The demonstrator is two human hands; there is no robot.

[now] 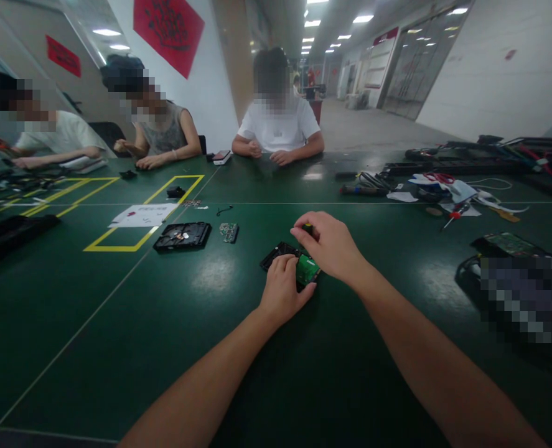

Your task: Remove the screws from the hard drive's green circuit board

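Note:
My left hand [282, 287] is closed around a black plastic device [276, 254], steadying it on the green table. A green circuit board [308, 269] shows inside the device, between my two hands. Just above the board's far right edge, my right hand [329, 241] is closed in a pinch. A small bit of yellow [308, 226] peeks out at its fingers, but most of what it holds is hidden. To the left lie a small loose circuit board [229, 233] and a black square housing [182, 236] with round openings.
A white paper sheet [142, 215] lies over yellow tape [112, 250] on the table [163, 348]. At right are a red-handled screwdriver [455, 216], cables and a board in a black case [509, 244]. Several people sit along the far side, one person [278, 127] straight across.

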